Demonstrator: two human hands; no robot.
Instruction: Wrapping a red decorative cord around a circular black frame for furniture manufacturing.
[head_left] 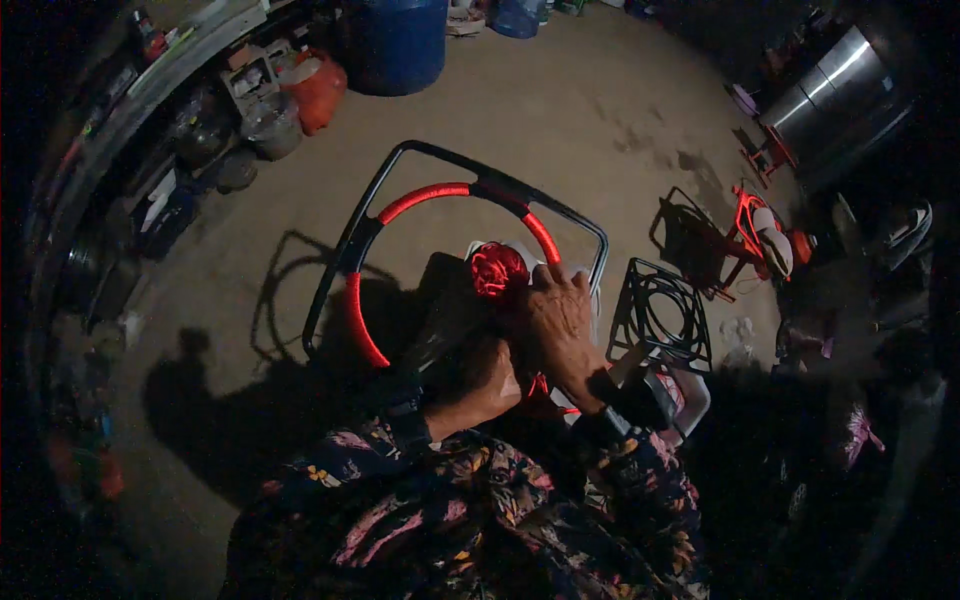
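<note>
In front of me a black metal frame [372, 197] with rounded corners stands tilted, a round inner ring [425, 198] joined to it. Glossy red cord is wound over stretches of the ring, with black parts between them. My right hand [563, 325] has its fingers curled over the ring's right side, where the red winding ends at them. A bundle of red cord [499, 270] sits just left of those fingers. Lower down, my left hand [492, 382] is closed in shadow below the bundle. Its fingertips are hidden, and what they grip cannot be made out.
To the right lies another black frame [660, 315] with ring shapes; beyond it stands a red chair-like object [750, 225]. A blue barrel [395, 45] is at the back. Bags and an orange-red sack [318, 92] line the left side. A shiny metal cylinder [832, 82] stands far right.
</note>
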